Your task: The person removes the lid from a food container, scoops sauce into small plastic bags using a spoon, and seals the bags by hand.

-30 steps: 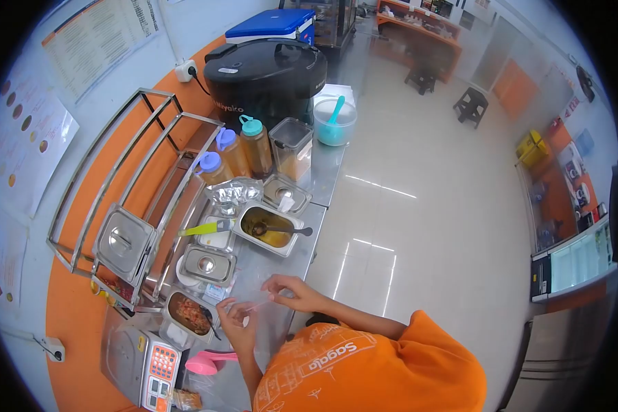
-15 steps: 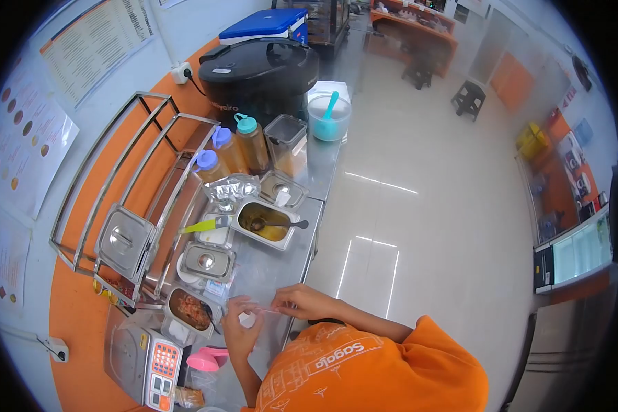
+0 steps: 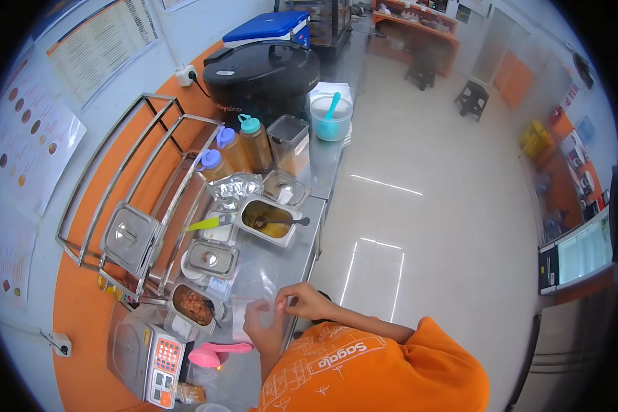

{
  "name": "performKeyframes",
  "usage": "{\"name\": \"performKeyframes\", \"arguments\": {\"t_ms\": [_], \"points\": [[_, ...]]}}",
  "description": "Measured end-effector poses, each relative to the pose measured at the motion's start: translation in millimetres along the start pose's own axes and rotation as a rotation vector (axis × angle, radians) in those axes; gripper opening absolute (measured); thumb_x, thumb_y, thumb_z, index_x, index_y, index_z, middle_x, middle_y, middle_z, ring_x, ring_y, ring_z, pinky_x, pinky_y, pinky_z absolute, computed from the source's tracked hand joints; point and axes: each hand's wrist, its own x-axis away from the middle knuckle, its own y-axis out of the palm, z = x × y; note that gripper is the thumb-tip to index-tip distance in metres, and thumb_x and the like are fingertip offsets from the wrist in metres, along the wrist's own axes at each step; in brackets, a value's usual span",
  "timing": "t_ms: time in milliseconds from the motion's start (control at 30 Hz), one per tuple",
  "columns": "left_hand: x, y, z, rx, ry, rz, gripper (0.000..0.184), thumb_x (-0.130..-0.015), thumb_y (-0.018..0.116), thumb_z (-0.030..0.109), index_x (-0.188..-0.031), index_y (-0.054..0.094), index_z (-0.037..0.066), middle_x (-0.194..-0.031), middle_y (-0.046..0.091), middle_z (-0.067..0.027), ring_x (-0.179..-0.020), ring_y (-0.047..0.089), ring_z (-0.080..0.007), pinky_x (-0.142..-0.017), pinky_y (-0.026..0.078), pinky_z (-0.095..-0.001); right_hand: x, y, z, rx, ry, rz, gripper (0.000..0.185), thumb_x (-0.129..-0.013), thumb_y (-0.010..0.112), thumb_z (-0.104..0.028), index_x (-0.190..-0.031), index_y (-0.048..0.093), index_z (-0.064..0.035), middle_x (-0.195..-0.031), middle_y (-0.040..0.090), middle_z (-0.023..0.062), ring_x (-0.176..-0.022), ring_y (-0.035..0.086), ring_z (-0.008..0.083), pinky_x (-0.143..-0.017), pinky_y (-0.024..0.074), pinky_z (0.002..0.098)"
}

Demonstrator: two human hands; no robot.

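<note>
My left hand (image 3: 262, 325) is over the front of the metal counter, its fingers curled and its thumb up by the right fingertips. My right hand (image 3: 301, 301) closes in a pinch close against it; whatever lies between the fingertips is too small to make out. A translucent whitish plastic sheet (image 3: 240, 319) shows just left of my left hand; I cannot tell whether the hand grips it. Close by are a steel pan of chopped reddish food (image 3: 193, 306) with a dark-handled spoon and a pink scoop (image 3: 209, 355).
A digital scale (image 3: 163, 364) stands lower left. Farther along are a lidded steel pan (image 3: 211, 259), a pan of yellow sauce (image 3: 276, 229) with a ladle, squeeze bottles (image 3: 255, 141), a large black cooker (image 3: 262, 79) and a metal rack (image 3: 127, 175). The counter's edge runs along the right.
My hands have come closer together, my left hand shifting right toward the right fingertips. The plastic sheet beside it shows more plainly. The view has shifted slightly.
</note>
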Motion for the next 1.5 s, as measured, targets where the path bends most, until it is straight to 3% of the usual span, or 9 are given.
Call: {"name": "performKeyframes", "arguments": {"t_ms": [300, 500, 600, 700, 900, 1100, 1200, 1300, 1500], "points": [[-8, -28, -10, 0.647, -0.474, -0.281, 0.009, -0.077, 0.063, 0.002, -0.082, 0.057, -0.002, -0.074, 0.06, -0.0065, -0.07, 0.056, -0.0104, -0.063, 0.045, -0.0244, -11, 2, -12, -0.023, 0.025, -0.207, 0.011, -0.078, 0.063, -0.009, -0.08, 0.059, 0.0011, -0.068, 0.053, 0.0001, -0.066, 0.049, 0.0063, -0.059, 0.0444, 0.023], [1, -41, -46, 0.396, -0.301, -0.597, 0.017, -0.086, 0.051, 0.012, -0.085, 0.058, -0.004, -0.07, 0.059, -0.0063, -0.064, 0.055, -0.0108, -0.06, 0.044, -0.025, -26, 4, -10, -0.083, -0.057, -0.482, 0.012, -0.084, 0.057, -0.01, -0.081, 0.056, 0.0019, -0.067, 0.054, 0.0016, -0.062, 0.052, 0.0085, -0.058, 0.0446, 0.0238], [6, -49, -47, 0.298, -0.25, -0.632, 0.021, -0.086, 0.048, 0.014, -0.083, 0.057, -0.005, -0.064, 0.057, -0.0122, -0.056, 0.054, -0.0155, -0.055, 0.042, -0.028, -33, 3, -21, 0.12, -0.102, -0.68, 0.013, -0.085, 0.053, -0.01, -0.081, 0.054, 0.0028, -0.068, 0.057, 0.0083, -0.061, 0.058, 0.0178, -0.058, 0.0459, 0.0287], [8, -53, -35, 0.086, -0.121, -0.529, 0.018, -0.082, 0.047, 0.01, -0.079, 0.057, -0.005, -0.061, 0.053, -0.0195, -0.052, 0.054, -0.0253, -0.051, 0.04, -0.0328, -35, 18, -22, 0.272, -0.12, -0.709, 0.017, -0.083, 0.05, -0.012, -0.08, 0.054, 0.004, -0.071, 0.059, 0.0167, -0.063, 0.059, 0.0307, -0.061, 0.0465, 0.0357], [27, -61, -37, -0.131, -0.063, -0.241, 0.016, -0.079, 0.047, 0.009, -0.069, 0.052, -0.003, -0.058, 0.05, -0.0215, -0.05, 0.052, -0.0356, -0.047, 0.037, -0.0384, -36, 42, -29, 0.474, -0.273, -0.579, 0.019, -0.08, 0.051, -0.016, -0.079, 0.055, 0.0031, -0.074, 0.058, 0.0209, -0.067, 0.057, 0.0378, -0.063, 0.0453, 0.041], [35, -74, -47, -0.496, -0.122, 0.154, 0.017, -0.069, 0.057, 0.012, -0.059, 0.045, 0.005, -0.049, 0.046, -0.0119, -0.046, 0.051, -0.0289, -0.044, 0.038, -0.039, -47, 59, -7, 0.591, -0.359, -0.464, 0.019, -0.077, 0.054, -0.019, -0.075, 0.052, 0.0002, -0.068, 0.057, 0.0199, -0.061, 0.057, 0.0377, -0.054, 0.0467, 0.0445], [35, -83, -46, -0.689, -0.095, 0.269, 0.015, -0.066, 0.058, 0.011, -0.06, 0.045, 0.007, -0.053, 0.047, -0.008, -0.047, 0.051, -0.0271, -0.046, 0.04, -0.0383, -51, 75, -25, 0.595, -0.36, -0.39, 0.013, -0.073, 0.058, -0.008, -0.071, 0.048, -0.0009, -0.067, 0.054, 0.0171, -0.06, 0.056, 0.0344, -0.052, 0.0459, 0.0392], [26, -88, -38, -0.577, -0.15, 0.332, 0.019, -0.066, 0.062, 0.014, -0.072, 0.046, 0.007, -0.06, 0.048, -0.0077, -0.048, 0.049, -0.0264, -0.048, 0.04, -0.0376, -60, 87, -25, 0.514, -0.449, -0.4, 0.013, -0.071, 0.059, -0.005, -0.071, 0.047, -0.0011, -0.066, 0.053, 0.0165, -0.057, 0.056, 0.0343, -0.05, 0.0453, 0.0392], [8, -85, -58, -0.26, -0.391, 0.469, 0.038, -0.066, 0.066, 0.002, -0.089, 0.036, 0.008, -0.058, 0.037, -0.0013, -0.045, 0.038, -0.0109, -0.042, 0.03, -0.0248, -74, 104, -22, 0.581, -0.607, -0.538, 0.013, -0.073, 0.059, -0.011, -0.074, 0.05, -0.0014, -0.064, 0.054, 0.0134, -0.054, 0.056, 0.0315, -0.047, 0.0466, 0.0379]]}}
